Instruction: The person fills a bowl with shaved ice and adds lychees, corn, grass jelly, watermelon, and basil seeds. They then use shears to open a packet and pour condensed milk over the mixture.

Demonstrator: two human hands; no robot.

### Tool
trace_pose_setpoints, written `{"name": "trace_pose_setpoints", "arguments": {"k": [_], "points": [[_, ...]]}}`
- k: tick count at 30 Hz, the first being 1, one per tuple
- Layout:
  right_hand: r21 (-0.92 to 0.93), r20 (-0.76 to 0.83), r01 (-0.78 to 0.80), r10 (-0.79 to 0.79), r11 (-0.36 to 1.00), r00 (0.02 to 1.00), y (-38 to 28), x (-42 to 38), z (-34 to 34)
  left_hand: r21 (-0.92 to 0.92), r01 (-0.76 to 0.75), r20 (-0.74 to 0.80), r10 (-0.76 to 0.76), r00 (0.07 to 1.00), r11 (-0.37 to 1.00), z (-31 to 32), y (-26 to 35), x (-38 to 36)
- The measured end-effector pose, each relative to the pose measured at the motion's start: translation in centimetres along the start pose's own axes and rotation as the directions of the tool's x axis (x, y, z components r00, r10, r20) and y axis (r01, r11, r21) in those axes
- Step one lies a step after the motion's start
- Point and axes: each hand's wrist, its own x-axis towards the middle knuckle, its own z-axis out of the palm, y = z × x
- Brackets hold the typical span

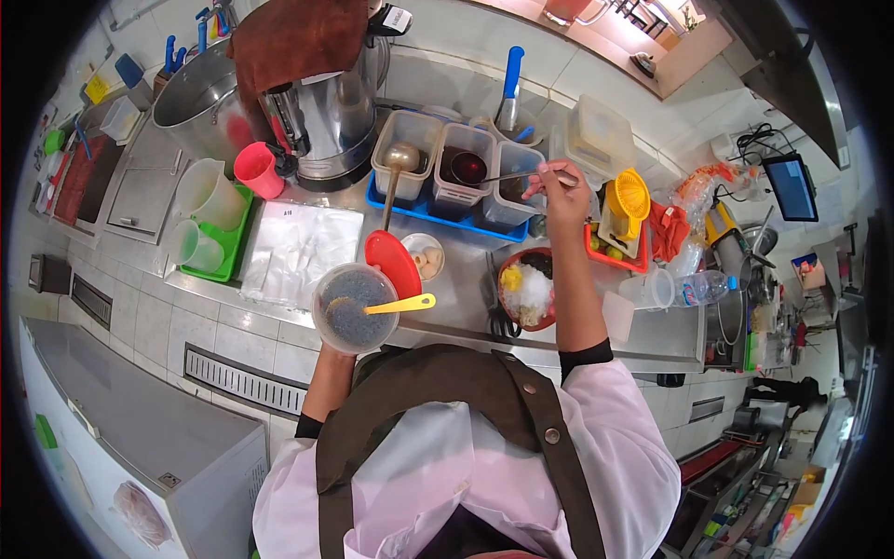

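My right hand (pixel 561 182) is closed around the thin handle of a ladle (pixel 510 175). The ladle's bowl, with dark red liquid in it, is over the middle clear plastic container (pixel 463 144). My left hand (pixel 337 361), mostly hidden underneath, supports a round plastic tub (pixel 321 317) of dark grey, speckled contents. A yellow spoon (pixel 402 305) sticks out of this tub, and a red lid (pixel 392 265) is just beyond it. Nearer my right forearm stands an orange bowl (pixel 525 327) heaped with white shaved ice and something yellow.
A blue tray (pixel 438 216) carries the containers; another ladle (pixel 400 160) rests in the left one. Plastic bags (pixel 303 247) lie left, beside a green tray (pixel 237 238) with jugs. A steel urn (pixel 321 130) stands behind. Rightward are a yellow juicer (pixel 629 197) and a water bottle (pixel 703 289).
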Motion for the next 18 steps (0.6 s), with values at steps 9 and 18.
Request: {"name": "trace_pose_setpoints", "arguments": {"k": [9,18], "points": [[-0.044,-0.110,0.015,-0.020,0.999,0.994,-7.0,-2.4,-2.3,-0.002,0.014,-0.027,-0.014,1.000,1.000,-0.4,-0.8,0.3],[-0.150,-0.132,0.051,-0.071,0.987,0.989,-11.1,-9.1,-8.7,-0.054,0.079,-0.051,-0.082,0.995,0.995,1.3,-2.9,0.7]]}}
